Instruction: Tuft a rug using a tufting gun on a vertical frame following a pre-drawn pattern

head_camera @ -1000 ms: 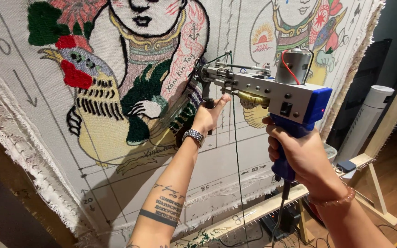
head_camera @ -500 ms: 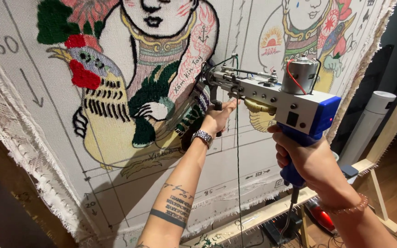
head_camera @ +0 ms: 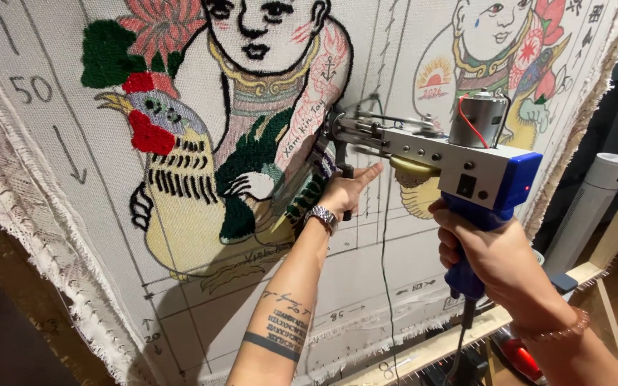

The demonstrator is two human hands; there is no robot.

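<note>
The tufting gun (head_camera: 438,157) and both hands have shifted rightward along the stretched cloth (head_camera: 202,300).

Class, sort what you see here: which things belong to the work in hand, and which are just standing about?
In use:
tufting gun
right hand on its blue grip
left hand on its front handle
cloth with the half-tufted picture
wooden frame

Standing about:
white cylinder
red object on the floor

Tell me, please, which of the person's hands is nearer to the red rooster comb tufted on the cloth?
Left. The left hand grips the tufting gun's front handle, right of the red comb; the right hand holds the blue rear grip, farther right.
</note>
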